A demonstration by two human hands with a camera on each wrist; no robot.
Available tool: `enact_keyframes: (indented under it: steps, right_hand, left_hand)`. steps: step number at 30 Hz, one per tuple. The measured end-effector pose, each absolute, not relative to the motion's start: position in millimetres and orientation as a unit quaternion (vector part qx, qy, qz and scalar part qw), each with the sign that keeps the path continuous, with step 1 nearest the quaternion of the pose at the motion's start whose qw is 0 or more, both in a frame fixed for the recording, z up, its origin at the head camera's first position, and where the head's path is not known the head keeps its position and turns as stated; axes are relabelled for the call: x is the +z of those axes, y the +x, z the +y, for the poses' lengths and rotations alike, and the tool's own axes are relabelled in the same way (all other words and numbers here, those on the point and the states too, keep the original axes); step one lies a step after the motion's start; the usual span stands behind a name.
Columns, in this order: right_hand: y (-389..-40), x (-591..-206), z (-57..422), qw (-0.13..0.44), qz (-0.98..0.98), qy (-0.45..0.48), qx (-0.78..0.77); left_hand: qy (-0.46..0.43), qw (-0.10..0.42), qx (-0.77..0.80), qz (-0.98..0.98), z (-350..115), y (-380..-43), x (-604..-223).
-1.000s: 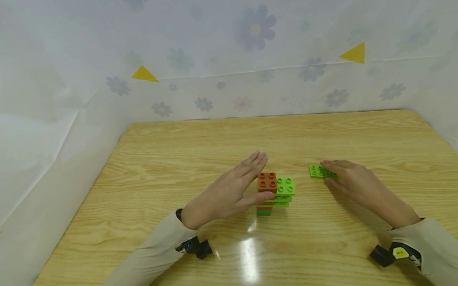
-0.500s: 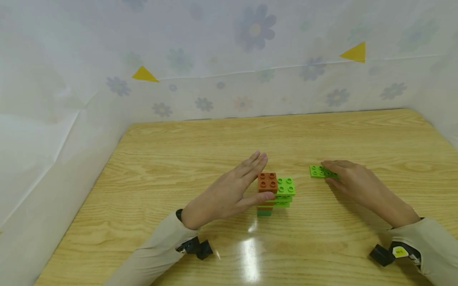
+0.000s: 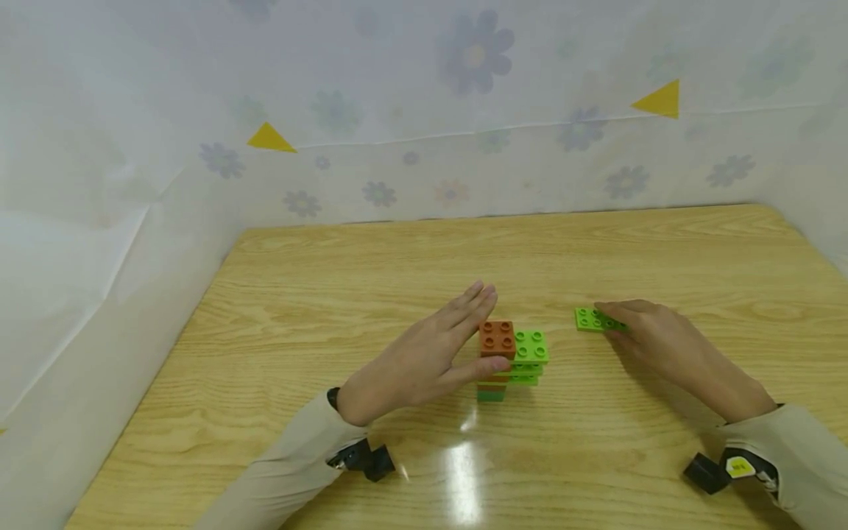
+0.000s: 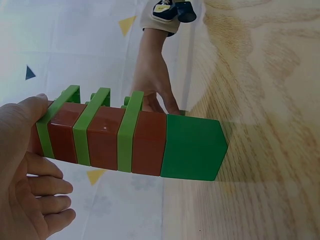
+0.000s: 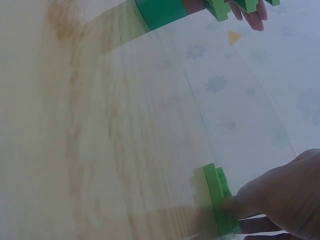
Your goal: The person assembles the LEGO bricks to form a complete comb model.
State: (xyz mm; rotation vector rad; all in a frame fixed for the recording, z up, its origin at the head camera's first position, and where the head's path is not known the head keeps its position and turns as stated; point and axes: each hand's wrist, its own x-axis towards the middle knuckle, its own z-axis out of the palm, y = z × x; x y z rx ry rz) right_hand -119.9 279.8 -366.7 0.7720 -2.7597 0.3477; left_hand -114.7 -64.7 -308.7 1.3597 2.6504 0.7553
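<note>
A tower of toy building bricks [image 3: 497, 340] stands upright near the middle of the table. In the left wrist view its dark green bottom brick [image 4: 195, 147] sits below brown bricks alternating with thin lime plates, which jut out to the right. My left hand [image 3: 420, 357] holds the tower near its top, thumb across the near side and fingers extended along the far side. To the right, a lime-green flat brick [image 3: 587, 319] lies on the table, studs up. My right hand [image 3: 672, 347] pinches its right end, which the fingers partly hide.
The wooden table [image 3: 318, 294] runs back to a flower-printed white curtain [image 3: 397, 169], with another white sheet [image 3: 86, 294] along the left. Yellow triangles [image 3: 659, 100] are on the back curtain. Black wrist cameras [image 3: 705, 472] stick out below both wrists.
The right hand's fingers have shifted very slightly on the flat brick, and its thumb now shows less in the head view. The left hand and tower stay in place.
</note>
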Motion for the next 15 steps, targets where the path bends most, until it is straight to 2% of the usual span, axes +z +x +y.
enact_keyframes:
  steps: [15]
  right_hand:
    - [-117.9, -367.8, 278.3, 0.104, -0.953, 0.257, 0.124]
  left_hand:
    - [0.444, 0.035, 0.248, 0.86, -64.9, -113.7, -307.8]
